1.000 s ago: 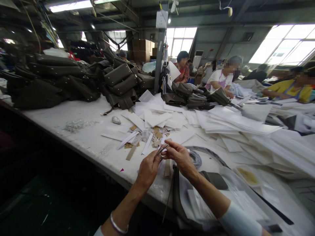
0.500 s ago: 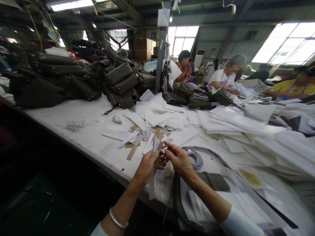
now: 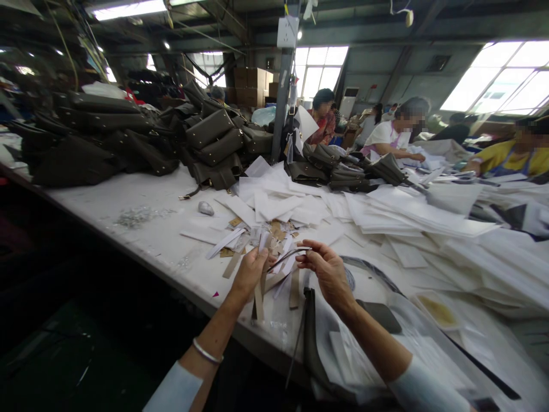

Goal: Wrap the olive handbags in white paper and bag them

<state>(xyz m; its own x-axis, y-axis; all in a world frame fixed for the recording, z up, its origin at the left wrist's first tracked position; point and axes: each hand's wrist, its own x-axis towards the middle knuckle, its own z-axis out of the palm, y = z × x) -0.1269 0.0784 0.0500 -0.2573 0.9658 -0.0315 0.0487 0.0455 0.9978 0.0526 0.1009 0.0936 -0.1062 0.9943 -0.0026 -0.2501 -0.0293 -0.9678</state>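
Note:
My left hand [image 3: 252,270] is closed around flat taupe strips [image 3: 258,298], which hang below my fist near the table's front edge. A thin, dark curved strip with a pale edge [image 3: 288,256] spans the gap between my hands. Its far end is pinched between the thumb and fingers of my right hand [image 3: 322,268]. Beneath and between the hands lie loose white paper strips and another taupe strip [image 3: 294,289]. Scraps of brown paper [image 3: 278,230] are scattered just beyond them.
Dark olive bags [image 3: 217,137] are heaped at the back left. White sheets [image 3: 412,209] cover the right side. Near my right forearm are a coil [image 3: 350,278], a dark bag [image 3: 315,337] and a tray with yellowish contents [image 3: 437,309]. Several people work across the table.
My hands have moved apart, the right one shifting rightwards. A thin dark strip now stretches between them. The taupe strips in my left hand have moved slightly left.

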